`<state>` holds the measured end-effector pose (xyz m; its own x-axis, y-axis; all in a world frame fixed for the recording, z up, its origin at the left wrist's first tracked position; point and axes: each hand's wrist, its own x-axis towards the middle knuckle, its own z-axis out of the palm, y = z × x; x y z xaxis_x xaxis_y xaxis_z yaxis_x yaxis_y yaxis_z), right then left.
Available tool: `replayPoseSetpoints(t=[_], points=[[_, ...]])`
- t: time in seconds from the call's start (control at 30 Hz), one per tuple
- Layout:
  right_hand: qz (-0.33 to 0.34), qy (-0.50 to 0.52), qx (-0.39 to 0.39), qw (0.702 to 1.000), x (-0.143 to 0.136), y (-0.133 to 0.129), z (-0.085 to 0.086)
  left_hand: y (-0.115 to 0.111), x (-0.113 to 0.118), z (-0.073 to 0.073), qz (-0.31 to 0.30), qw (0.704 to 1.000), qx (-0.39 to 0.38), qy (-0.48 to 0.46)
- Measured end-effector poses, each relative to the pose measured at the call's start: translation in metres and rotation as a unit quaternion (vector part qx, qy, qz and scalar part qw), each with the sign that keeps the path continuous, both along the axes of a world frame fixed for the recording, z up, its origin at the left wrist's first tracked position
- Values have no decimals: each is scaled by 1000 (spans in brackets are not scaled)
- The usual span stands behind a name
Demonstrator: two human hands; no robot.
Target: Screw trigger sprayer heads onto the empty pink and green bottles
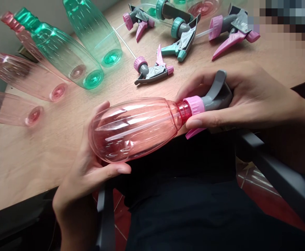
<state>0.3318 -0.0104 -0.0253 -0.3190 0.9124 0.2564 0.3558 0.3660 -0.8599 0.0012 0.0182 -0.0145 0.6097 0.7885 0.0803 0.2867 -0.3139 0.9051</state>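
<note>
A clear pink spray bottle (137, 129) lies sideways in the air between my hands, just past the table's near edge. My left hand (90, 164) cups its base, thumb along the near side. At the neck, my right hand (249, 97) grips the pink collar of the grey trigger sprayer (216, 99), thumb and fingers on opposite sides. A pink trigger tip (194, 133) shows below the thumb. The sprayer's thin tube runs inside the bottle. The collar sits around the neck, with some red thread showing; I cannot tell how tight it is.
Green bottles (66, 48) and pink bottles (29, 73) stand at the left of the wooden table (50, 150). Several loose trigger sprayers, such as a pink-collared one (155, 71) and a teal one (185, 36), lie beyond my hands. Dark chair armrests (275, 164) flank my lap.
</note>
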Motion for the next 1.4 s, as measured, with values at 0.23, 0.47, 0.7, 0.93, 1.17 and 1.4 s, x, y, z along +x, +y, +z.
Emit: replayPoseSetpoints(t=[0.23, 0.47, 0.7, 0.93, 1.17, 1.4], points=[[16, 43, -44, 998, -1, 0, -1, 0, -2, 1, -16, 1000, -10, 3], [20, 60, -69, 996, 1, 1, -7, -4, -2, 2, -13, 1000, 0, 22], [23, 64, -71, 995, 0, 0, -4, -9, 3, 6, 0, 999, 14, 44], [36, 31, -32, 998, 0, 2, -4, -8, 2, 9, -19, 997, 12, 79], [30, 33, -59, 997, -2, 2, -4, -9, -7, 5, -29, 997, -20, 69], [38, 60, -112, 991, -4, -1, -5, -10, -7, 9, -29, 995, -25, 93]])
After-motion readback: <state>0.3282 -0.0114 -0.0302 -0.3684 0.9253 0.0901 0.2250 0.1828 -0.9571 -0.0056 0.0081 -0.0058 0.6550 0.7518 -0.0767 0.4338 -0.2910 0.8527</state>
